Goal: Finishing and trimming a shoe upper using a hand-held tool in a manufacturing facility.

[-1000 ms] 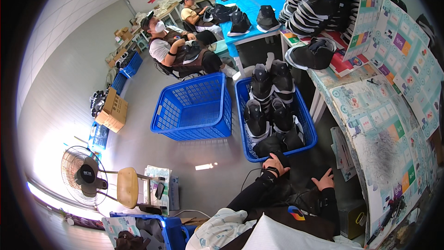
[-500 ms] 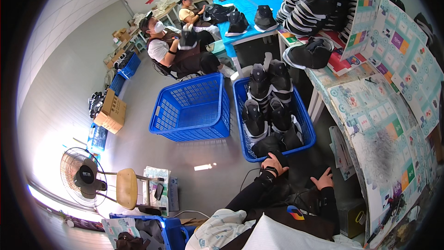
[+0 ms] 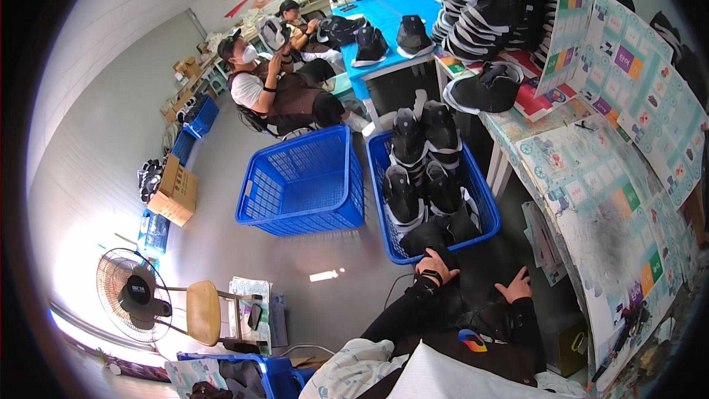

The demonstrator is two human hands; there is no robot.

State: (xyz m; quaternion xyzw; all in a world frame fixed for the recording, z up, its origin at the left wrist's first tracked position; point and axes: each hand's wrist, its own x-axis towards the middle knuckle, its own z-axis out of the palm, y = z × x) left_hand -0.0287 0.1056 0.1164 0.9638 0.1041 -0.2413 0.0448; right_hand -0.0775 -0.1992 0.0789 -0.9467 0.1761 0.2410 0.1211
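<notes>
My left hand [image 3: 437,264], with a black band at its wrist, lies over something dark at the near edge of the filled blue basket [image 3: 402,258]. Its fingers look outstretched; whether a shoe piece or my own dark clothing is beneath them I cannot make out. To the right, my right hand [image 3: 513,285] rests low with its fingers spread and nothing in them. Black shoe uppers with white-grey edges [image 3: 403,196] stand in rows inside that basket. Nearest my left hand is a black upper [image 3: 423,238] lying at the basket's front.
Left of the filled basket stands another blue basket [image 3: 247,216]. A paper-covered worktable [image 3: 569,170] runs along my right, with stacked shoe uppers [image 3: 480,18] behind. A fan [image 3: 135,292] and a wooden chair [image 3: 201,314] stand at left. A masked co-worker [image 3: 255,89] sits beyond the baskets.
The masked co-worker has lifted a shoe upper from lap height to about head height. The whole view has shifted slightly. My hands keep the same places.
</notes>
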